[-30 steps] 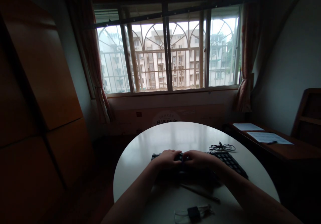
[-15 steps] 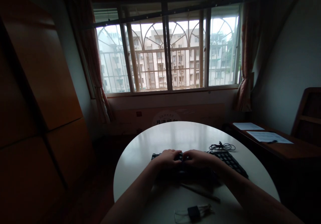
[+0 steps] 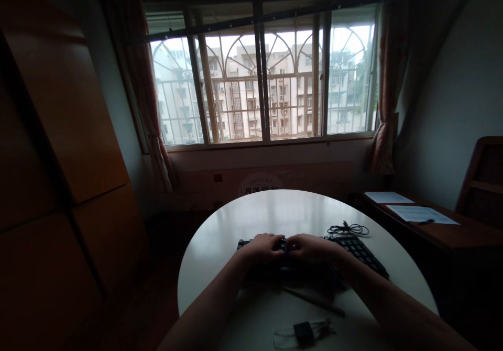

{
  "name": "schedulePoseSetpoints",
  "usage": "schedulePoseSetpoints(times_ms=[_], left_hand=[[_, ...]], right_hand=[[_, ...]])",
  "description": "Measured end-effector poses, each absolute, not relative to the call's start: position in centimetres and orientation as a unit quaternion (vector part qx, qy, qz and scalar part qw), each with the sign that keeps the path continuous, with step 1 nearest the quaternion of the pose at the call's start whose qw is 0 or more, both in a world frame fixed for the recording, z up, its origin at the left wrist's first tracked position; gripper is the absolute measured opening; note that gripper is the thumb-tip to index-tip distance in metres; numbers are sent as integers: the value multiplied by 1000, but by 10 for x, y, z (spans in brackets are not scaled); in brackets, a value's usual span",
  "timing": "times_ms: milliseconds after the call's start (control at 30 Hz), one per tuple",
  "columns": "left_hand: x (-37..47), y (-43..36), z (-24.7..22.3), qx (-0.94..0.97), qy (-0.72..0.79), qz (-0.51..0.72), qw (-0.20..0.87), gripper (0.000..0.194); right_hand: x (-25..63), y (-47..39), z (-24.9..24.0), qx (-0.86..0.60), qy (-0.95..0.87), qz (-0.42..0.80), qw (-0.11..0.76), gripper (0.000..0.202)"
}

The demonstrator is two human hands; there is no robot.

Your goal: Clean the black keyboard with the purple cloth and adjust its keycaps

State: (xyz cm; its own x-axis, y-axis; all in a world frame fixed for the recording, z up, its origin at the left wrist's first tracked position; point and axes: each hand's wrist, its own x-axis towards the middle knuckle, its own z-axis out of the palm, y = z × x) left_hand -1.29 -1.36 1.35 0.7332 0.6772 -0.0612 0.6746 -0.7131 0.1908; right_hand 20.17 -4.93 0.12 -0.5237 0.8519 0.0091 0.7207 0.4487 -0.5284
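A black keyboard (image 3: 241, 244) lies on the round white table, mostly covered by my hands and their shadow. My left hand (image 3: 264, 247) rests over its keys from the left, fingers stretched toward the middle and the thumb apart on the near side. From the right, my right hand (image 3: 310, 248) bends over the same spot with curled fingers, its tips close to the left ones. Whatever lies between the right fingertips is too dark and hidden to make out. A slanting block of black keys (image 3: 365, 256) shows beyond my right wrist; I cannot tell whether it joins the keyboard.
A bundled black cable (image 3: 348, 229) sits behind the keys on the white table (image 3: 208, 267). Nearer lie a thin dark stick (image 3: 314, 302) and a small black block with wire loops (image 3: 303, 334), like a keycap puller. Papers (image 3: 422, 215) rest on a brown side table at right.
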Motion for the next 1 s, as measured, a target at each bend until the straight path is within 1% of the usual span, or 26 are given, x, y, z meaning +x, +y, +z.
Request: schedulePoseSetpoints(times_ms=[367,667,1000], left_hand=[[-12,-19,20,925,366,0,102,65],[-13,-9,9,928,358,6,99,65],[-13,-13,13,929,357,4,101,65]], right_hand=[[202,-50,3,-462,-840,250,140,29],[202,-49,0,-459,-841,246,146,29],[203,-48,-1,-458,-842,242,147,29]])
